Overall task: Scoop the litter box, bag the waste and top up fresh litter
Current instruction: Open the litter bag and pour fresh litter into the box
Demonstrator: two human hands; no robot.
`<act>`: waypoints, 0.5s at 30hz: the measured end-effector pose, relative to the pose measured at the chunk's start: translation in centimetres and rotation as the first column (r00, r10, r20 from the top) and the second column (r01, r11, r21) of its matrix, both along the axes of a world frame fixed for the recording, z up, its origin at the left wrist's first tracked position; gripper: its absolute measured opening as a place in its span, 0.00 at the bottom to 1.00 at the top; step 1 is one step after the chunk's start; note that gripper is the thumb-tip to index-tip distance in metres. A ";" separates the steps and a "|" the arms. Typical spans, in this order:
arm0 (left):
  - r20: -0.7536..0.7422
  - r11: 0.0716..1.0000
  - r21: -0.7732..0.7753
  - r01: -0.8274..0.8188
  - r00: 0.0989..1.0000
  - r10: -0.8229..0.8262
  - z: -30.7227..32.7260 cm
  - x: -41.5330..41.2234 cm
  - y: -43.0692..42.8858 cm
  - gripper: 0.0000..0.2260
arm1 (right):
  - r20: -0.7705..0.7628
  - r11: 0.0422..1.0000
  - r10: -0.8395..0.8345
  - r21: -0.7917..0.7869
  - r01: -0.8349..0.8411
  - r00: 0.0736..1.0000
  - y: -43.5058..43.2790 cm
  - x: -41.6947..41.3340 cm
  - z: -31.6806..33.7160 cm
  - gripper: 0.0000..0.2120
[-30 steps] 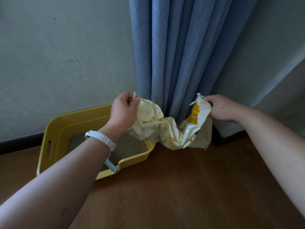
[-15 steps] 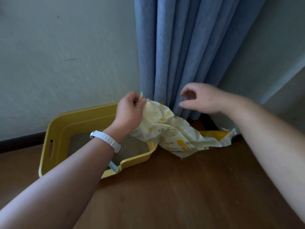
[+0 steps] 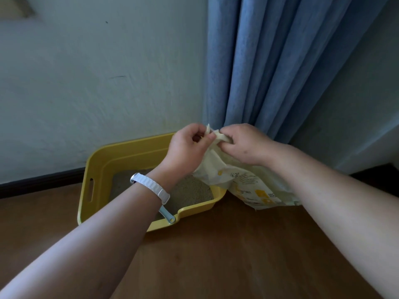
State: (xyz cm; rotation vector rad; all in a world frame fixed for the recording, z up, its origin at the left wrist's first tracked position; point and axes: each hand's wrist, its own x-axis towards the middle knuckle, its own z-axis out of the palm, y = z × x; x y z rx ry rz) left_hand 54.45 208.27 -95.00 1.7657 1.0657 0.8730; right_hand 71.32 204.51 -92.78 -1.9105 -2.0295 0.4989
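Both hands are together at the top of the litter bag (image 3: 244, 184). Left hand (image 3: 190, 145) and right hand (image 3: 244, 145) are nearly touching, each pinching the crumpled top edge between thumb and fingers, and a small tab of film sticks up between them. The bag hangs slack from that pinch. It is cream plastic film with yellow print, creased and soft, with no rigid shape. One lower fold drapes over the right corner of the litter box (image 3: 133, 154) and the rest trails onto the floor (image 3: 216, 255) just right of it. My read is that it's light and mostly empty, since it sags flat rather than bulging. It will flop and twist, so grip the top seam with both hands and support the bottom corner if tipping out the remainder. The film looks smooth and may slip, so a pinch on a fold holds better than a flat palm. The box is a yellow moulded plastic tub with rounded corners, a slot handle in its left wall, and it sits on the floor against the wall (image 3: 97, 83). Inside is fine grey-beige granular litter (image 3: 194, 190), roughly level. A pale blue scoop handle (image 3: 166, 214) rests in the notch on the front rim. There's a white ribbed wristband (image 3: 151, 186) on the left wrist. The floor is brown wood and a blue pleated curtain (image 3: 269, 61) hangs behind.
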 end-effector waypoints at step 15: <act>-0.486 0.954 -0.058 0.293 0.827 -0.283 -1.9 -1.9 1.1 0.14 | -0.047 0.977 -0.214 0.012 0.214 0.976 -3.5 4.6 2.0 0.13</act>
